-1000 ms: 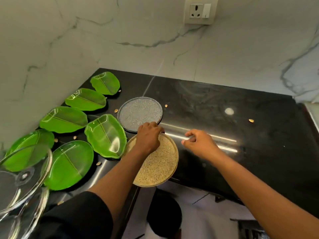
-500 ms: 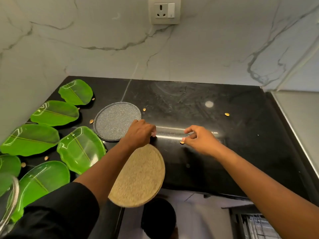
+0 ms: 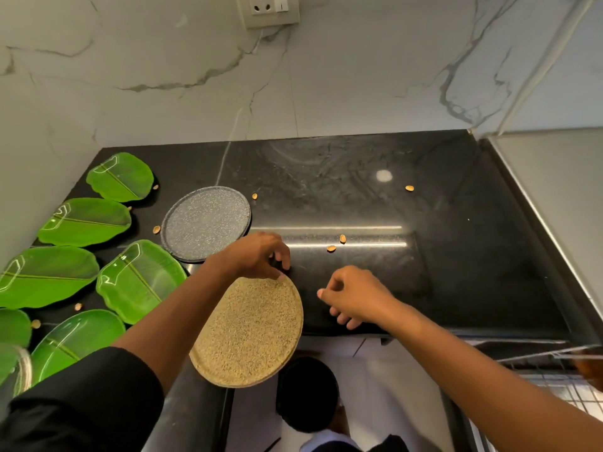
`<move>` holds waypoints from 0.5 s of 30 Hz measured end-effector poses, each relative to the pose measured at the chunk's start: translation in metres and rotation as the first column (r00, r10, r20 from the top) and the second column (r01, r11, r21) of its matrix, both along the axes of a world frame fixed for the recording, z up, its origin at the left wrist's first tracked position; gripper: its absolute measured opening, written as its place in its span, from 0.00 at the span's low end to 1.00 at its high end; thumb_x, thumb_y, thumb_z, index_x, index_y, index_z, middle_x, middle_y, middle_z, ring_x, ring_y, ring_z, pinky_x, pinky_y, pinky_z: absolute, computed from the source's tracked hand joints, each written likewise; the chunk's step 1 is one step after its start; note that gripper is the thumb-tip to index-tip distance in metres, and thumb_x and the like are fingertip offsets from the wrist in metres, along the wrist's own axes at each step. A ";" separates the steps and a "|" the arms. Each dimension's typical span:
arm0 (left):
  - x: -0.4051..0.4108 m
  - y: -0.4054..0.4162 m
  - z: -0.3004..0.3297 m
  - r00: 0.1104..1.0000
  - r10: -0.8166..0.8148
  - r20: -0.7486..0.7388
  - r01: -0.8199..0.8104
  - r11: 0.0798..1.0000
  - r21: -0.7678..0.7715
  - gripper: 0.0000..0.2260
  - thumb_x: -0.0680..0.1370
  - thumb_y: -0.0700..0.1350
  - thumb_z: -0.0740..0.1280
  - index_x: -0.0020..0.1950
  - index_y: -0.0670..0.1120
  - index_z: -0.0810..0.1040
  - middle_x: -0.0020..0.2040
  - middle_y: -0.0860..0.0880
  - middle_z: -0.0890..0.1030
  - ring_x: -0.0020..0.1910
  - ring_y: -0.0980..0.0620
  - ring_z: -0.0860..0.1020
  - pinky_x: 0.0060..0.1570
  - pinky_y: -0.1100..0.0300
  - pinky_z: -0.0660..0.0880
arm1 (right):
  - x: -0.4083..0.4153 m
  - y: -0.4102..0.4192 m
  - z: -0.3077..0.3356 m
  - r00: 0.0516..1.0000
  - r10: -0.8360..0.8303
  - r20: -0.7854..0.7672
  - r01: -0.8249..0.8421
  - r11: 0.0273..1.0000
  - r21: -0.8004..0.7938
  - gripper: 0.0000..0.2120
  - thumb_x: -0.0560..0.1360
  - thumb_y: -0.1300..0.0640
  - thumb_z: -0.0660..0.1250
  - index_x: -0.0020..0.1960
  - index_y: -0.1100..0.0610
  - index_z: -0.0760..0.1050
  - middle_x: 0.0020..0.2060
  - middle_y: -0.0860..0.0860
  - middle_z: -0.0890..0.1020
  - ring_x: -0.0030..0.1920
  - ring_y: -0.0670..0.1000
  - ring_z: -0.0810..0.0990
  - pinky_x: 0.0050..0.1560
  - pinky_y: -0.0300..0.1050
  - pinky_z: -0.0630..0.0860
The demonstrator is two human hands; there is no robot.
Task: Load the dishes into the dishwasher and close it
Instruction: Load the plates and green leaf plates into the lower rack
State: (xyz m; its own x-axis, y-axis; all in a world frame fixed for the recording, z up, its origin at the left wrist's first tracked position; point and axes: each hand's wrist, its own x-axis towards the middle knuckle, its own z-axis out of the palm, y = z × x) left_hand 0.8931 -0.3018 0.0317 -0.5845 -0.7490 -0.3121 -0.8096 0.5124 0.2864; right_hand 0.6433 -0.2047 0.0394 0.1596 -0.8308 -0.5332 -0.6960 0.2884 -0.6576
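Observation:
My left hand (image 3: 257, 256) grips the far rim of a round tan speckled plate (image 3: 249, 331), which hangs tilted past the front edge of the black counter (image 3: 424, 272). Just right of the plate, my right hand (image 3: 354, 300) hovers over the counter edge with fingers loosely curled and nothing in it. A round grey speckled plate (image 3: 205, 221) lies flat on the counter behind my left hand. Several green leaf-shaped plates (image 3: 138, 282) lie along the left side. At the lower right, the wire rack of the dishwasher (image 3: 561, 370) shows.
Small tan seeds or shells (image 3: 336, 243) are scattered over the counter. A glass lid (image 3: 16, 370) pokes in at the lower left. A wall socket (image 3: 270, 9) sits on the marble wall. A steel surface (image 3: 561, 197) borders the counter on the right.
My left hand has pulled the tan plate off the counter toward me and tilted it. My right hand has drawn back from the counter middle toward its front edge.

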 end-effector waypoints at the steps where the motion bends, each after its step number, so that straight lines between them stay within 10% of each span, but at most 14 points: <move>1: 0.001 0.001 0.001 1.000 -0.014 0.009 0.014 1.000 0.004 0.10 0.73 0.52 0.78 0.52 0.58 0.84 0.51 0.58 0.78 0.49 0.60 0.75 0.44 0.69 0.68 | 0.004 0.002 -0.002 1.000 0.016 0.001 -0.016 1.000 0.012 0.10 0.79 0.45 0.70 0.47 0.52 0.79 0.35 0.51 0.87 0.33 0.48 0.87 0.36 0.49 0.86; 15: -0.009 0.000 0.017 1.000 -0.020 0.019 0.018 0.992 0.129 0.10 0.80 0.37 0.69 0.55 0.53 0.78 0.51 0.54 0.81 0.51 0.53 0.80 0.50 0.57 0.79 | -0.005 -0.017 0.000 0.998 0.056 0.027 -0.056 0.998 -0.008 0.12 0.79 0.45 0.70 0.59 0.48 0.75 0.45 0.51 0.86 0.44 0.50 0.87 0.47 0.51 0.86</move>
State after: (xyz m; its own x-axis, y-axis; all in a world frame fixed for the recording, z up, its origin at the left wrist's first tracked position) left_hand 0.8841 -0.3020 0.0491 -0.5908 -0.6908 -0.4168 -0.8063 0.4877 0.3346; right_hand 0.6381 -0.2216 0.0393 0.2207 -0.8238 -0.5222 -0.6925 0.2447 -0.6786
